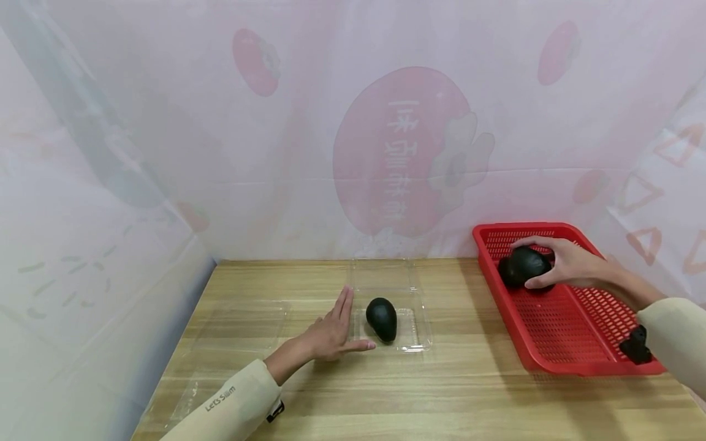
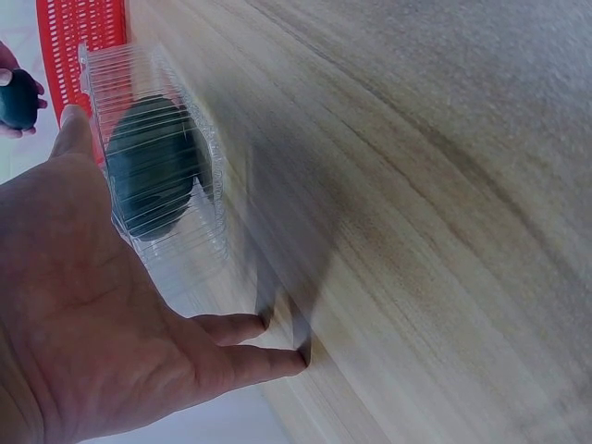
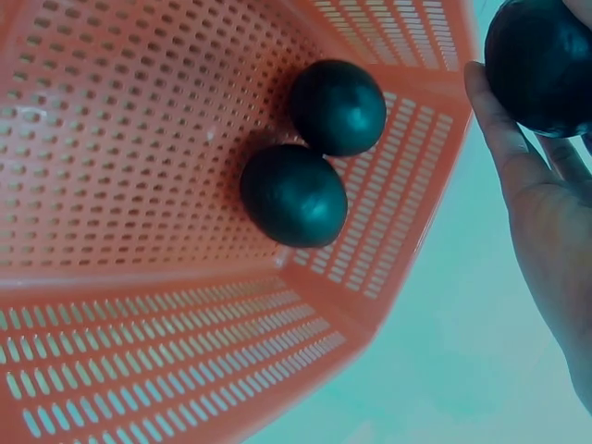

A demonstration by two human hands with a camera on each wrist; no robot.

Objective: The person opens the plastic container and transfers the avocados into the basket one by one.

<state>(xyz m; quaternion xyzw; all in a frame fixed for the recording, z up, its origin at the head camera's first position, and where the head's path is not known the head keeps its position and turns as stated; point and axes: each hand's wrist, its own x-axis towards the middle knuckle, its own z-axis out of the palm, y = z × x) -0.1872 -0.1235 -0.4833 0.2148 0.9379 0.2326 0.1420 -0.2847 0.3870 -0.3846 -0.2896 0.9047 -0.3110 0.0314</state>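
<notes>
In the head view my right hand [image 1: 568,262] grips a dark avocado [image 1: 527,264] over the far end of the red basket [image 1: 510,327]. The right wrist view shows that held avocado [image 3: 544,69] above the rim, with two more avocados, a rounder one [image 3: 339,107] and another [image 3: 294,195], lying inside. My left hand [image 1: 329,331] has its fingers straight along the left side of a clear plastic clamshell box [image 1: 409,331], thumb by the near edge. One avocado [image 1: 382,320] lies in the box, whose lid stands open at the back.
More clear plastic boxes [image 1: 242,324], hard to make out, lie at the left of the wooden table [image 1: 458,392]. A printed pale cloth [image 1: 298,141] hangs behind the table and along its sides.
</notes>
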